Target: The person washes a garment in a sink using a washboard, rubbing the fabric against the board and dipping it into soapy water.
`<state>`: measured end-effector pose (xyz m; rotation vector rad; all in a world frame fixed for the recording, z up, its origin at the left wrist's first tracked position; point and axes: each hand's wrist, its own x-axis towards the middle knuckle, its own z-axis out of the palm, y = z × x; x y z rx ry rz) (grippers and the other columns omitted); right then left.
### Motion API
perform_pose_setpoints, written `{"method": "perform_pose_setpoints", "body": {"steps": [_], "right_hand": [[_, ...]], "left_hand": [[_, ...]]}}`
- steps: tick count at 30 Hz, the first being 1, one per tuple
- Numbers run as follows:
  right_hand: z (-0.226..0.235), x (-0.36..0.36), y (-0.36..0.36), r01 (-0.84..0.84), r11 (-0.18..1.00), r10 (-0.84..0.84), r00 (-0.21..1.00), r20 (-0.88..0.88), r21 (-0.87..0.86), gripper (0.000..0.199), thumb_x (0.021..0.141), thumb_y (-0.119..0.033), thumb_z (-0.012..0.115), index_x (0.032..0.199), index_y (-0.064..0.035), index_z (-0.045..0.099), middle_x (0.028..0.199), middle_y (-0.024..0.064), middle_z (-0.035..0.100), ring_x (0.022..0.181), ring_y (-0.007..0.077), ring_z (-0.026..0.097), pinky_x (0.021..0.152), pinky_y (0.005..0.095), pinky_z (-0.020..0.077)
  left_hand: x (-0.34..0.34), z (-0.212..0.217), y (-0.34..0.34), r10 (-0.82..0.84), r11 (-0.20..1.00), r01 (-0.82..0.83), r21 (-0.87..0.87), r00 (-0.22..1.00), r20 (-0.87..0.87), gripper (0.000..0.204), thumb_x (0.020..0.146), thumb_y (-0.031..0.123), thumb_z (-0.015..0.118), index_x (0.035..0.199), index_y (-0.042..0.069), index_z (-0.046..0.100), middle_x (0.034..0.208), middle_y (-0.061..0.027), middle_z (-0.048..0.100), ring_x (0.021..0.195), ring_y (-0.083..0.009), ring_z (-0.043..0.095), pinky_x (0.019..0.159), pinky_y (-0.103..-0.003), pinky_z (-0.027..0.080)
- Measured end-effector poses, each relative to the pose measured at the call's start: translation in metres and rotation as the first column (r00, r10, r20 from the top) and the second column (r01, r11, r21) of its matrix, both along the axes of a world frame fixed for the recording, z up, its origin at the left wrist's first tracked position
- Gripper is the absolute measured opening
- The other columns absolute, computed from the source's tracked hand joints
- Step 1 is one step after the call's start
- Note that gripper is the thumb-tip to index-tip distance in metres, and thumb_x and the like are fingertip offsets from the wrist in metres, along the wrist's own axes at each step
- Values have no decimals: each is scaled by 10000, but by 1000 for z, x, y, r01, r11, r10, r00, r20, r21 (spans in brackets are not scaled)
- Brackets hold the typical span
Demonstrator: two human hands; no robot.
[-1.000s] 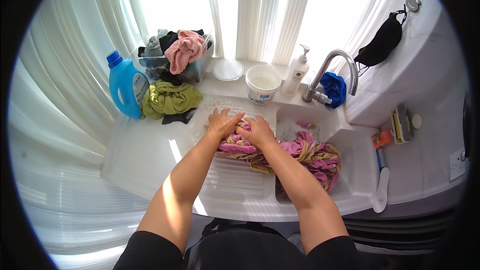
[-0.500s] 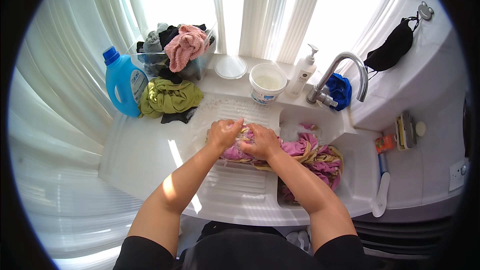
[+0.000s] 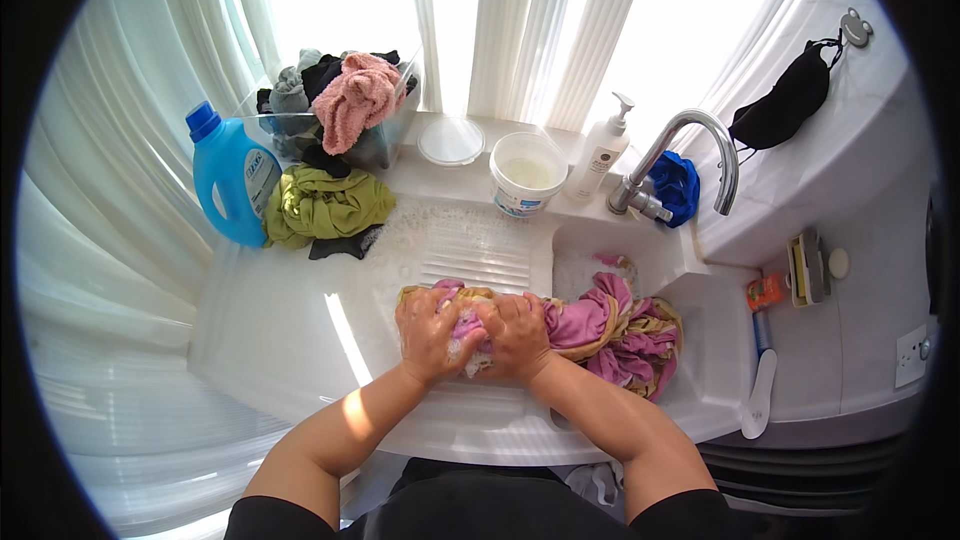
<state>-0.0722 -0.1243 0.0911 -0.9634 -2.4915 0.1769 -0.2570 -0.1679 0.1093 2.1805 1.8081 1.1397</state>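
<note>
Blue detergent bottle left; white pump bottle by tap

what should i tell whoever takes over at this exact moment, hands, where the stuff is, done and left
Left hand: closed on the soapy end of the pink and tan garment, pressing it on the ribbed washboard.
Right hand: clamped on the same bunch, beside the left.
Things: the rest of the garment trails right into the sink basin. Blue detergent bottle, olive green cloth and clear bin of clothes stand at the back left; white tub and pump bottle stand by the tap.
Done: garment wet and lathered, suds on the board.
Left: the part in the basin looks unscrubbed; the tap is not running.
</note>
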Motion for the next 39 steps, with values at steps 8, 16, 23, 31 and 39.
{"method": "perform_pose_setpoints", "body": {"steps": [8,16,23,31,39], "right_hand": [[77,-33,58,170,845,-154,985,73,-507,873,620,-567,764,1321,-95,542,1034,121,645,999,350,608,892,472,450],[-2,15,-53,-28,949,59,994,-89,313,890,625,-696,701,1302,-154,502,1240,148,471,1189,311,480,995,629,274],[40,-29,81,149,863,-217,972,-88,-484,578,715,-574,681,907,-31,637,966,166,665,942,343,622,792,485,476],[55,3,16,-85,994,74,989,-132,-73,728,673,-555,756,1216,-107,567,1119,103,590,1044,285,564,906,466,372],[8,-1,-20,-39,963,110,961,-255,268,659,661,-603,679,1086,-120,540,958,74,543,900,237,554,864,429,378]], "left_hand": [[-17,20,103,118,872,-51,-487,987,107,419,834,506,652,963,120,752,1073,-168,686,1017,-367,623,882,-469,474],[0,-13,-65,-90,975,123,184,979,-182,627,774,625,672,1211,176,655,1300,-144,483,1233,-363,416,1015,-533,283],[-19,10,110,127,750,99,-654,949,290,478,928,522,511,986,98,724,1072,-114,684,1060,-382,593,871,-489,459],[-23,11,44,-163,971,192,-143,968,189,491,756,486,739,1062,114,650,1255,-196,533,1147,-369,511,937,-542,357],[5,-18,-17,-69,972,17,234,974,214,201,771,225,694,905,117,590,976,-127,585,912,-314,548,819,-444,383]]}}
